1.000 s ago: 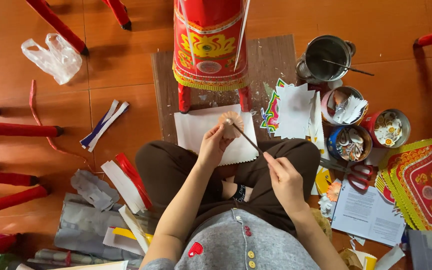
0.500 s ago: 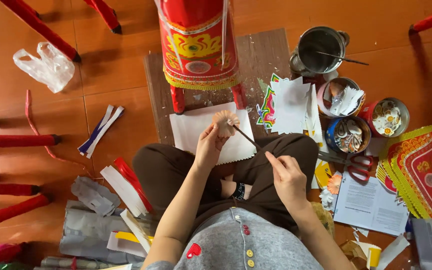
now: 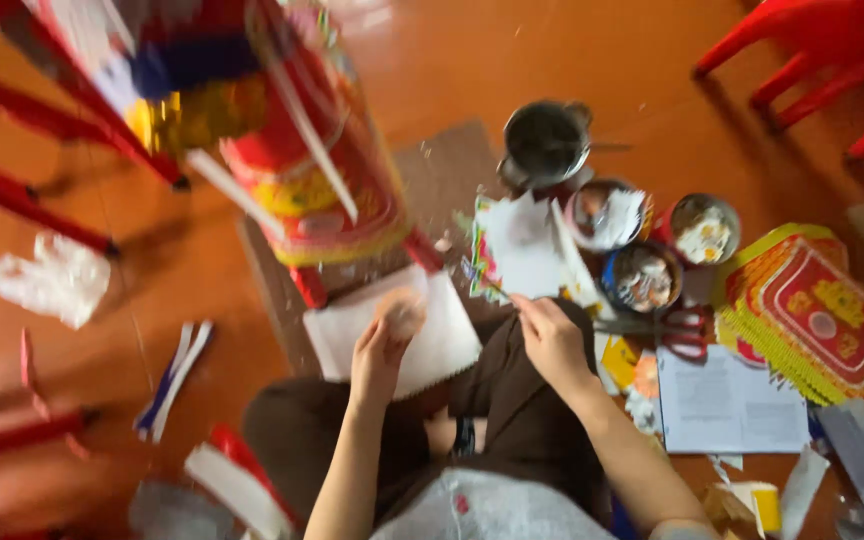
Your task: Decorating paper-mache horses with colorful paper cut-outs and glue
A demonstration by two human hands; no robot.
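A: Paper, thin and limp: the left hand (image 3: 382, 350) pinches a small pale paper piece (image 3: 402, 315) over the white sheet (image 3: 432, 345) on the lap. It looks likely to tear, so best held by the edges.

B: And the right hand (image 3: 550, 335)?

A: Closed around a thin stick (image 3: 500, 292). Beyond it I count three small bowls (image 3: 642, 275), one metal pot (image 3: 544, 145) and one pair of red scissors (image 3: 687, 330).
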